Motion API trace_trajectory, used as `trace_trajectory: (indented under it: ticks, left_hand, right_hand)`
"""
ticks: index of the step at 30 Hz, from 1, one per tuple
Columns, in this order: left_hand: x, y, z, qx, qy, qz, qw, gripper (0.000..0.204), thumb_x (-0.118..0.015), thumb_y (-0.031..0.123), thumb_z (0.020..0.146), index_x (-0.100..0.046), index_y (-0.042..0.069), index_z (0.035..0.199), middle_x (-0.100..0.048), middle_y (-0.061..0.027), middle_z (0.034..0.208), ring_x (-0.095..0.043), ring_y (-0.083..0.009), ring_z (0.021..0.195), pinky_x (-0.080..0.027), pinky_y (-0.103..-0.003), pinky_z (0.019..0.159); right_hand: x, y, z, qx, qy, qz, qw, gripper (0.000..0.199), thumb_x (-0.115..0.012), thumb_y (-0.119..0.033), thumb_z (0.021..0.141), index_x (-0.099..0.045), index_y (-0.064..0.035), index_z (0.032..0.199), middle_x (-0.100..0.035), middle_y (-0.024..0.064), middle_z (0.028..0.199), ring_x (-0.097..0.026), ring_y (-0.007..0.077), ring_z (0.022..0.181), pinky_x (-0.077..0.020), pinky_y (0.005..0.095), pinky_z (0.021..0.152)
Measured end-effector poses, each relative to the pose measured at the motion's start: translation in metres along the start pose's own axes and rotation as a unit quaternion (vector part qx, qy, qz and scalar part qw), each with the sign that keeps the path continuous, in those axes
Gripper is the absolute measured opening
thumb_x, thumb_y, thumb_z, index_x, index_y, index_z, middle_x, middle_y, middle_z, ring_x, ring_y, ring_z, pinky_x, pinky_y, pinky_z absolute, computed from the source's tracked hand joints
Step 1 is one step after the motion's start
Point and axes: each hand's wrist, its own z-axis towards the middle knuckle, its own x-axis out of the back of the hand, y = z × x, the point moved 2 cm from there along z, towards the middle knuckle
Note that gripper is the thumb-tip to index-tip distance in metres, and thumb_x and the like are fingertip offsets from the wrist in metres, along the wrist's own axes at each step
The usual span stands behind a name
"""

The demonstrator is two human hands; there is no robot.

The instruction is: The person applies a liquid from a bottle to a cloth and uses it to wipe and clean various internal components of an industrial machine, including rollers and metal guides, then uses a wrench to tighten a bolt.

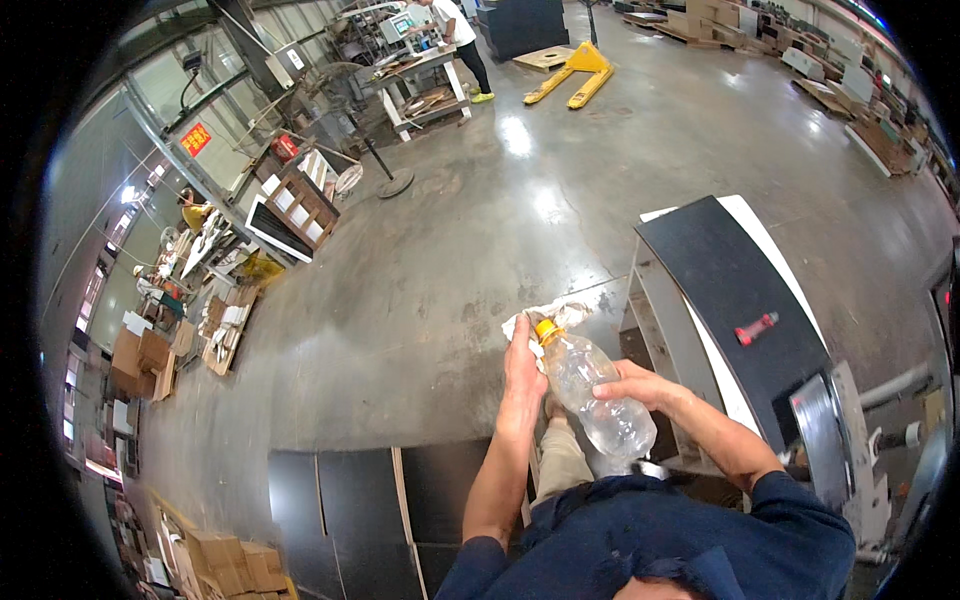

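A large clear plastic bottle (612,422) with a yellow cap (546,330) is held tilted in front of my body, its capped end pointing away from me and to the left. My right hand (638,386) is wrapped round the bottle's side. At the neck, my left hand (522,366) holds a crumpled white cloth (570,313), which spreads behind the cap. The left fingertips are partly lost in the cloth. Little liquid, if any, can be made out inside the bottle.
To my right, a black board (715,255) lies on a grey cabinet-like frame (650,300), bearing a small red-and-clear object (756,328). Black panels (365,510) stand at lower left. Farther off are a yellow pallet jack (575,75) and a person at a workbench (455,40).
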Motion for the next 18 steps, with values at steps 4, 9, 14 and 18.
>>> trace_trajectory:
  ticks: [4,9,14,18]
  left_hand:
    - [-0.017,0.031,0.157,0.013,-0.01,-0.004,1.0,0.043,-0.045,0.037,0.103,-0.054,0.0,0.123,-0.063,-0.0139,0.114,-0.064,-0.0268,0.101,-0.055,-0.043,0.086]
    - [-0.069,0.072,0.35,0.033,-0.083,0.014,0.996,0.041,-0.046,0.037,0.102,-0.055,0.001,0.12,-0.062,-0.0141,0.114,-0.064,-0.0265,0.1,-0.056,-0.042,0.085]
    - [-0.155,0.088,0.508,0.089,-0.124,0.08,0.985,0.04,-0.051,0.038,0.1,-0.056,0.002,0.118,-0.064,-0.0121,0.111,-0.065,-0.0241,0.096,-0.057,-0.04,0.083]
    - [-0.204,0.074,0.636,0.106,-0.187,0.12,0.969,0.042,-0.053,0.041,0.099,-0.058,0.003,0.117,-0.065,-0.0105,0.109,-0.065,-0.0214,0.095,-0.057,-0.038,0.082]
  right_hand:
    - [0.076,-0.068,0.111,0.034,0.017,0.021,0.999,0.061,-0.077,-0.029,0.081,-0.055,0.0046,0.127,-0.066,0.0115,0.113,-0.062,0.0182,0.102,-0.05,0.0336,0.091]
    - [0.18,-0.156,0.226,0.06,0.092,-0.014,0.994,0.068,-0.079,-0.031,0.078,-0.052,0.0051,0.129,-0.066,0.0111,0.112,-0.062,0.0187,0.101,-0.0501,0.0338,0.089]
    - [0.283,-0.231,0.308,0.1,0.174,0.031,0.979,0.068,-0.08,-0.033,0.075,-0.055,0.0029,0.127,-0.065,0.0105,0.113,-0.062,0.0181,0.101,-0.0494,0.0331,0.089]
    - [0.373,-0.279,0.36,0.125,0.259,-0.026,0.957,0.067,-0.08,-0.033,0.074,-0.056,0.0029,0.125,-0.066,0.0103,0.111,-0.062,0.0176,0.1,-0.049,0.0331,0.09]
